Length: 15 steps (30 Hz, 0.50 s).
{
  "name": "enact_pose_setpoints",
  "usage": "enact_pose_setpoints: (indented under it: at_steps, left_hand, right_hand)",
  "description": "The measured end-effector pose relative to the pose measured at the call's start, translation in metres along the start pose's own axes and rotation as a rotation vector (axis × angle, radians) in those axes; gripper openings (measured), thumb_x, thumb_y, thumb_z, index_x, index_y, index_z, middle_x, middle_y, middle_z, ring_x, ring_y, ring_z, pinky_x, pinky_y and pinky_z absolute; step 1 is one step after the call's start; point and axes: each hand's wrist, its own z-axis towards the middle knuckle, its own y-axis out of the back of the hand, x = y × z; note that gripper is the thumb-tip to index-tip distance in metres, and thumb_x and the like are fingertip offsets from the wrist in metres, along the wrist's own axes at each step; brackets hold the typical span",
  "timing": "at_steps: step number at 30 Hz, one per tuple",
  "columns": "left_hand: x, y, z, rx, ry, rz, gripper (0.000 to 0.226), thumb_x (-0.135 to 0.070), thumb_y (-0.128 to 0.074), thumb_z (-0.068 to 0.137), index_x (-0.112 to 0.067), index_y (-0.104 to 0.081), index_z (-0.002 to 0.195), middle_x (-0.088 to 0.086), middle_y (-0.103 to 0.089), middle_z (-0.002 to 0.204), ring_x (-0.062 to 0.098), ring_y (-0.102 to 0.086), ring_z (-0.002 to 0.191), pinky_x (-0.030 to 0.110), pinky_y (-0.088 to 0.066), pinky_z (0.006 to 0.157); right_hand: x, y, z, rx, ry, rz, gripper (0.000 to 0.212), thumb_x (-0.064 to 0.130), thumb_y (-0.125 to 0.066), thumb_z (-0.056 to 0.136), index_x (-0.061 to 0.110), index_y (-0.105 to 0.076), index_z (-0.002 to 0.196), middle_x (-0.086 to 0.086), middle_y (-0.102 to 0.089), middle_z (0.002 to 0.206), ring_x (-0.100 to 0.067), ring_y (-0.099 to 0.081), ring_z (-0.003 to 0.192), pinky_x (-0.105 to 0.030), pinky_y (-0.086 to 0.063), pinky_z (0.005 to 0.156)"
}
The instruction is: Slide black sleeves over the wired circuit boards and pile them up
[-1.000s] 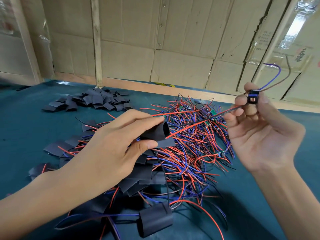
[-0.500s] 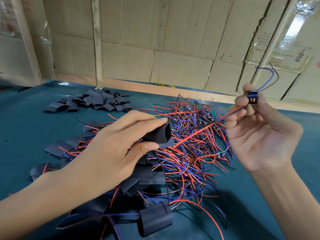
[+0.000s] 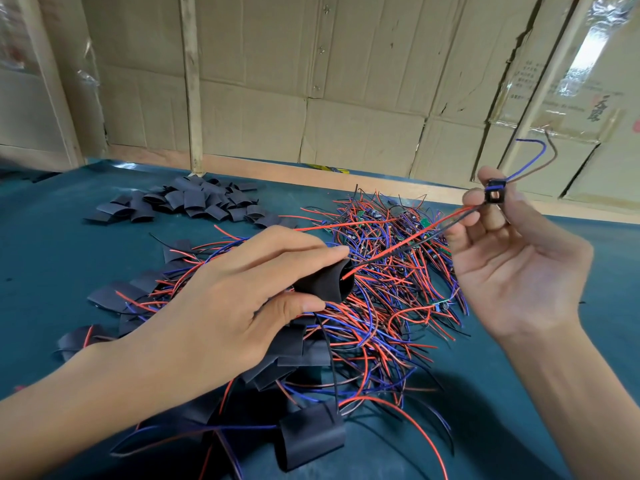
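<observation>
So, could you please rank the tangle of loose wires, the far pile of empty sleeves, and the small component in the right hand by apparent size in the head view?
1. Tangle of loose wires
2. Far pile of empty sleeves, though distance shrinks it
3. Small component, pinched by the right hand

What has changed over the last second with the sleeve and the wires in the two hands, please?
The red wire's tip, which lay across the outside of the black sleeve, now sits in its open mouth; the left hand has turned that mouth toward the right hand. The right hand keeps pinching the small wired board at about the same height. Both grips, the wire heap and the far sleeve pile are unchanged.
</observation>
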Motion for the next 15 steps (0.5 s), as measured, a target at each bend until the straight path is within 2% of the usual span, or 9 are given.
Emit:
enact_pose_setpoints:
  at_steps: [4, 7, 8, 11, 15]
  left_hand:
    - [0.004, -0.002, -0.003, 0.002, -0.019, 0.013, 0.046, -0.026, -0.065, 0.088, -0.027, -0.057, 0.133, -0.021, -0.055, 0.121, 0.004, -0.058, 0.09, 0.016, -0.045, 0.084]
    - [0.007, -0.001, -0.006, -0.007, 0.038, 0.047, 0.048, -0.034, -0.067, 0.093, -0.054, -0.047, 0.132, -0.033, -0.055, 0.125, -0.002, -0.059, 0.106, 0.009, -0.042, 0.091]
    - [0.007, 0.0, -0.005, -0.005, 0.037, 0.045, 0.047, -0.035, -0.068, 0.092, -0.052, -0.05, 0.132, -0.031, -0.056, 0.125, -0.007, -0.056, 0.108, 0.007, -0.039, 0.093]
    - [0.008, -0.001, -0.001, -0.038, -0.012, 0.043, 0.045, -0.032, -0.066, 0.09, -0.021, -0.061, 0.133, -0.013, -0.059, 0.123, -0.011, -0.052, 0.108, 0.008, -0.038, 0.094]
    - [0.007, 0.002, -0.001, -0.1, 0.042, 0.103, 0.045, -0.041, -0.063, 0.09, -0.024, -0.062, 0.131, -0.016, -0.061, 0.125, 0.002, -0.056, 0.11, 0.018, -0.042, 0.095]
  right_hand:
    - [0.0, 0.001, 0.0, 0.019, -0.002, -0.035, 0.031, 0.012, -0.04, 0.104, 0.006, -0.07, 0.102, -0.008, -0.07, 0.079, -0.017, -0.065, 0.068, -0.027, -0.055, 0.068]
    - [0.001, -0.001, -0.002, 0.084, 0.001, -0.091, 0.024, 0.014, -0.04, 0.102, 0.008, -0.064, 0.107, -0.007, -0.07, 0.082, -0.017, -0.064, 0.07, -0.028, -0.055, 0.07]
    - [0.001, -0.001, -0.003, 0.108, 0.009, -0.098, 0.024, 0.013, -0.04, 0.102, 0.009, -0.064, 0.107, -0.007, -0.07, 0.084, -0.018, -0.064, 0.071, -0.029, -0.055, 0.07]
    - [0.0, -0.002, -0.005, 0.175, 0.035, -0.144, 0.028, 0.009, -0.041, 0.099, 0.01, -0.068, 0.104, -0.011, -0.07, 0.087, -0.022, -0.066, 0.073, -0.032, -0.055, 0.072]
    - [-0.013, -0.006, -0.011, 0.272, 0.048, -0.251, 0.023, 0.006, -0.055, 0.089, 0.006, -0.069, 0.106, -0.02, -0.073, 0.097, -0.032, -0.07, 0.079, -0.039, -0.057, 0.074]
